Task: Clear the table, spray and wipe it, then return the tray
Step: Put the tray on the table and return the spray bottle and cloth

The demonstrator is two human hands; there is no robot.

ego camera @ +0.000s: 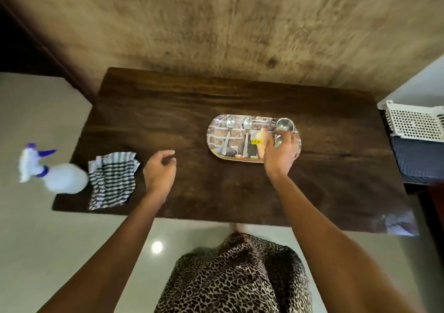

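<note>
A shiny oval metal tray [236,159] lies on the right half of the dark wooden table [182,110]. On it are two steel spoons [230,123], a small steel cup [285,124] and a small bottle with a yellow label [260,142]. My right hand [282,155] is over the tray's right end, its fingers closed around a small steel piece that looks like a spoon [278,141]. My left hand [159,172] hovers over the table left of the tray, fingers loosely curled and holding nothing. A white spray bottle with a blue trigger [64,178] and a striped cloth [113,180] sit at the table's left end.
A white perforated plastic basket [413,122] rests on a dark blue surface [418,163] just off the table's right end. A rough wall runs behind the table. Pale glossy floor lies to the left and in front, where my patterned clothing shows.
</note>
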